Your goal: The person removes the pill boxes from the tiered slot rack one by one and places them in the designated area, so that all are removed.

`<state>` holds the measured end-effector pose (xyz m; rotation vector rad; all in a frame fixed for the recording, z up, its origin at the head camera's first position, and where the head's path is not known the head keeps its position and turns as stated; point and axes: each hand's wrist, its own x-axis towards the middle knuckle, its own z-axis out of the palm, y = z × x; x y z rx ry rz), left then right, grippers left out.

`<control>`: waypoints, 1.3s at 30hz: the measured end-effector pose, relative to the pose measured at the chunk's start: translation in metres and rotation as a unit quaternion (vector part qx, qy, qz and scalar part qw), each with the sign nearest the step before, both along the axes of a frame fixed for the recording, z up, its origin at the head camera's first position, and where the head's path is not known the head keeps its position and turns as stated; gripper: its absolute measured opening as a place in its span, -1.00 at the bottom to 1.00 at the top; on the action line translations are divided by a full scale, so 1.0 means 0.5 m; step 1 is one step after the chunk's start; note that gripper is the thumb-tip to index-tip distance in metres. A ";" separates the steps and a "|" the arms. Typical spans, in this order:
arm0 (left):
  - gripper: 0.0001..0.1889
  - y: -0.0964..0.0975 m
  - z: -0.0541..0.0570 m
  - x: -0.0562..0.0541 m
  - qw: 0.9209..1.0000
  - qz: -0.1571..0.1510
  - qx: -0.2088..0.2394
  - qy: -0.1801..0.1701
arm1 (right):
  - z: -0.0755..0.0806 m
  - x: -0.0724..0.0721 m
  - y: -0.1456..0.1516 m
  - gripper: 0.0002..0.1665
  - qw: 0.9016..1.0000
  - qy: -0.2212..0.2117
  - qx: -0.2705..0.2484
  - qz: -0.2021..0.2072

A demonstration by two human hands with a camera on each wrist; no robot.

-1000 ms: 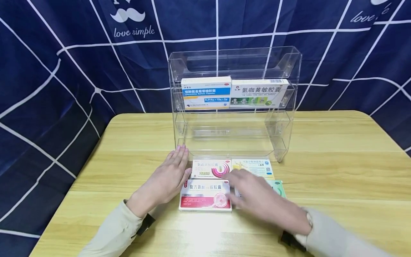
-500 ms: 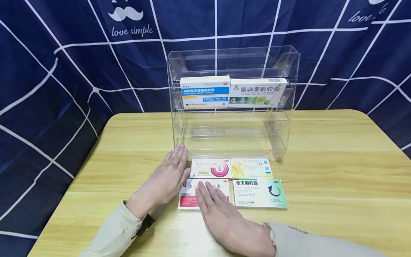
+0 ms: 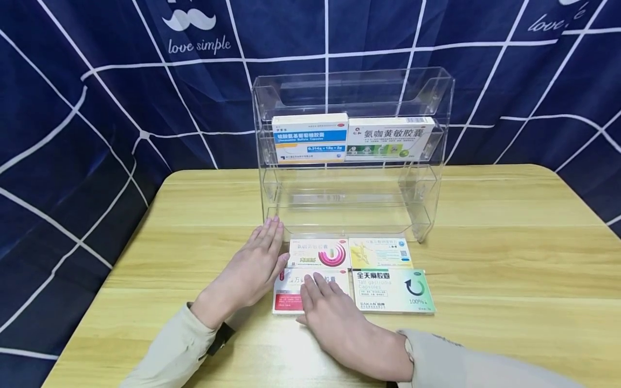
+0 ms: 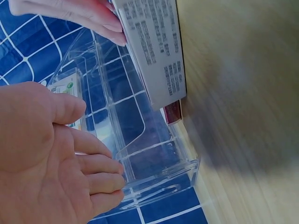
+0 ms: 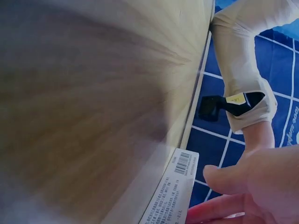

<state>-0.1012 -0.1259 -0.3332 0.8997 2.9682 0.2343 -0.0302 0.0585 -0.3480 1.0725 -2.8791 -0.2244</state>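
My left hand [image 3: 247, 272] lies with straight fingers along the left ends of the flat medicine boxes, its fingertips near the rack's lower left corner. My right hand [image 3: 346, 328] has its straight fingers on the front left medicine box [image 3: 287, 299], white with a red band, and covers part of its print. Behind that box is a white medicine box with pink rings [image 3: 310, 253]. To the right lie a white and yellow medicine box [image 3: 380, 253] and, in front, a green and white one [image 3: 388, 292]. The left wrist view shows the front left box's printed side [image 4: 156, 51].
A clear plastic tiered rack [image 3: 346, 214] stands just behind the flat boxes. Its upper tier holds a blue and white box [image 3: 310, 139] and a white and green box [image 3: 390, 140]. A dark blue gridded cloth [image 3: 291, 32] hangs behind the wooden table [image 3: 509, 231].
My right hand has moved left from the right-hand boxes onto the red-banded medicine box, which has shifted slightly since half a second ago. My left hand has stayed in place.
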 end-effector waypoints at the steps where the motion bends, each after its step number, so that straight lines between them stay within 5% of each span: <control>1: -0.36 0.000 0.000 0.000 1.000 0.000 0.001 0.001 | 0.000 -0.002 0.000 -0.41 1.000 0.017 -0.008 0.004; 5: -0.36 0.000 0.000 0.000 1.000 0.001 -0.002 0.003 | 0.001 -0.008 -0.001 -0.46 0.998 0.047 -0.032 0.010; 23: -0.37 0.002 0.000 0.001 1.000 0.003 -0.002 0.001 | 0.003 -0.010 -0.001 -0.48 0.998 0.038 -0.048 -0.002; 39: -0.36 0.002 0.002 0.001 1.000 0.004 -0.002 -0.004 | 0.012 -0.017 0.009 -0.44 0.999 -0.005 -0.047 -0.008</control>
